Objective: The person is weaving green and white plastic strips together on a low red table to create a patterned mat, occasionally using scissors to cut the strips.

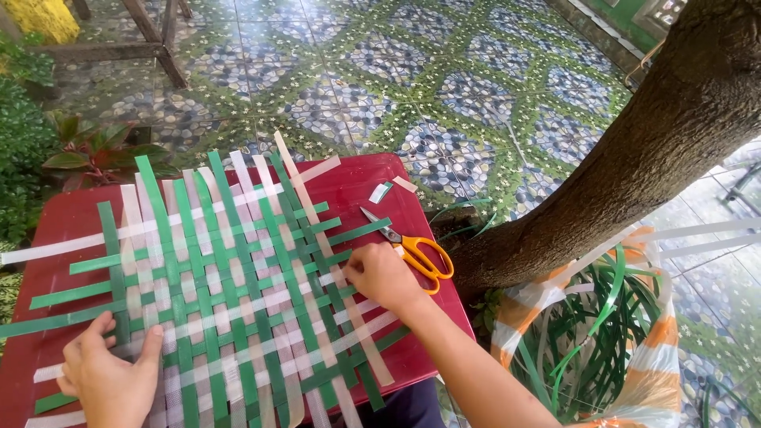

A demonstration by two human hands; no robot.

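Right hand (382, 273) is seen closed in a pinch on a pale strip (337, 273) at the right edge of the woven mat (222, 285). Left hand (107, 372) is pressed flat, fingers spread, on the mat's near left corner. Mat of green and whitish strips is laid across a red table (357, 182). Orange-handled scissors (412, 247) lie just beside the right hand. An orange-and-white sack (658, 349), beside the tree trunk (634, 158), is filled with loose green strips (602, 333)
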